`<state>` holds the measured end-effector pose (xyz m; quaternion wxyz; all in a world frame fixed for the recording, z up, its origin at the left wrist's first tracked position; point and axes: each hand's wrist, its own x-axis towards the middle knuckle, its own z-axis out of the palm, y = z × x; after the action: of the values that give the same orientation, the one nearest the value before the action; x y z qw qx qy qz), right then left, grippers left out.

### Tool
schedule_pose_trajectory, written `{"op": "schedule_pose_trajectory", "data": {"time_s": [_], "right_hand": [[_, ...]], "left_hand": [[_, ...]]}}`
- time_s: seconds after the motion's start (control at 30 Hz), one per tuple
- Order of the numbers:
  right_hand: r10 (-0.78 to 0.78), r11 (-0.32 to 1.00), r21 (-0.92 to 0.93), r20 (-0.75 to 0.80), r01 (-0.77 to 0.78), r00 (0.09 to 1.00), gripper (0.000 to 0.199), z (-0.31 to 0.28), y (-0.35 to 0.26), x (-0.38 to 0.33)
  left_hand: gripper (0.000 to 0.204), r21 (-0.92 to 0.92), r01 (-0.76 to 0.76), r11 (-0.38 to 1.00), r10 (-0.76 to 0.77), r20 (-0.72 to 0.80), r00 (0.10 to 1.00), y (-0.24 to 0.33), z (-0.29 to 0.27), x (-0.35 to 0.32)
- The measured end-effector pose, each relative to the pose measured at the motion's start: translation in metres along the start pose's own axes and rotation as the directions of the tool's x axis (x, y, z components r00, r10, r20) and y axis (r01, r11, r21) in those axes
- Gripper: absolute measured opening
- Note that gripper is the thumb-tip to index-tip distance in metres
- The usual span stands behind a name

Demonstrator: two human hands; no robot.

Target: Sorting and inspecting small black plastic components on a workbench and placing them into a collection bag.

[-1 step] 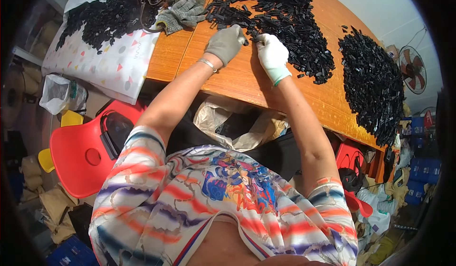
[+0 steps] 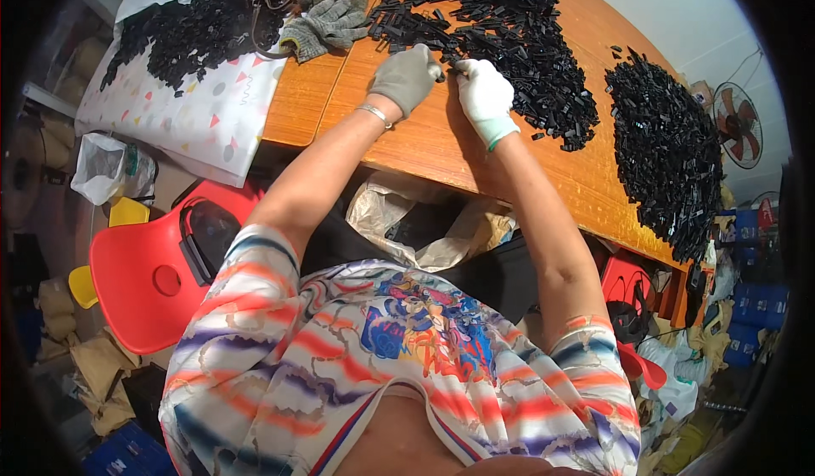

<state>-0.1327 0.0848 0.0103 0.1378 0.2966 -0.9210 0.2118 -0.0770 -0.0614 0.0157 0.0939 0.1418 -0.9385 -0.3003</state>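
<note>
My left hand (image 2: 405, 80), in a grey glove, is closed with its fingertips over the wooden table (image 2: 399, 145). Just to its right, my right hand (image 2: 486, 95) wears a white glove with a pale green cuff, its fingers also bent closed. A narrow gap parts the two hands. Dark bits show at the fingertips, too small to make out. Directly beyond them spreads a large pile of small, narrow black plastic pieces (image 2: 543, 68), reaching down beside my right hand.
A grey knitted glove (image 2: 327, 24) lies left of my hands. More black pieces (image 2: 191, 43) cover a patterned white sheet (image 2: 212, 123). Another black heap (image 2: 662, 145) sits at the table's right. An open pale sack (image 2: 373, 213) is below the front edge; a red chair (image 2: 136, 281) stands left.
My right hand has shifted very slightly leftward, toward my left hand. Both hands stay closed, and the piles look the same.
</note>
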Motion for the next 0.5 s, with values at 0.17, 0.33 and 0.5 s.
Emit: {"op": "schedule_pose_trajectory", "data": {"time_s": [0.17, 0.33, 0.5], "right_hand": [[-0.122, 0.973, -0.186, 0.075, 0.134, 0.990, 0.018, 0.004, -0.007, 0.016], [-0.199, 0.961, -0.183, 0.074, 0.209, 0.977, 0.016, 0.004, -0.005, 0.017], [-0.159, 0.980, -0.105, 0.107, 0.170, 0.982, 0.014, 0.004, 0.000, 0.011]], "left_hand": [[0.037, 0.157, 0.059, 0.986, -0.056, -0.025, 0.998, 0.017, 0.005, 0.011], [0.028, 0.093, 0.090, 0.992, -0.085, -0.052, 0.995, 0.025, 0.006, 0.005], [0.029, 0.087, 0.075, 0.993, -0.073, -0.026, 0.997, 0.033, 0.008, 0.010]]}}
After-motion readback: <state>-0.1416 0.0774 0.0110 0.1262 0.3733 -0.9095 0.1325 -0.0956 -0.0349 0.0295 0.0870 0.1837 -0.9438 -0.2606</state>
